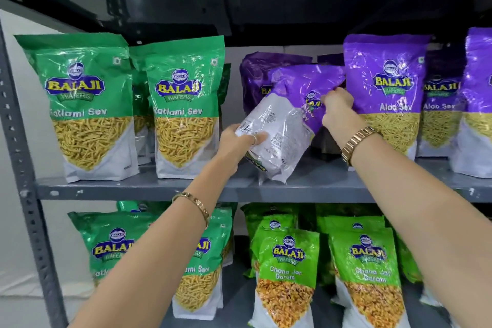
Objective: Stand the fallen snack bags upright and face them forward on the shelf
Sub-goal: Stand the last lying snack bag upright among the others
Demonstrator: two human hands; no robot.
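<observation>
A purple Aloo Sev bag (287,114) leans tilted on the middle grey shelf (149,189), its white back and side turned toward me. My left hand (239,142) grips its lower left edge. My right hand (339,110) pinches its upper right side near the purple top. Another purple bag (255,77) stands behind it, partly hidden. To the right an upright Aloo Sev bag (386,93) faces forward, with more purple bags (442,104) beside it.
Two green Ratlami Sev bags (87,106) (183,106) stand upright on the left of the same shelf. The lower shelf holds Ratlami Sev bags (114,247) and light green Chana Jor Garam bags (287,274). A grey perforated upright (16,120) frames the left side.
</observation>
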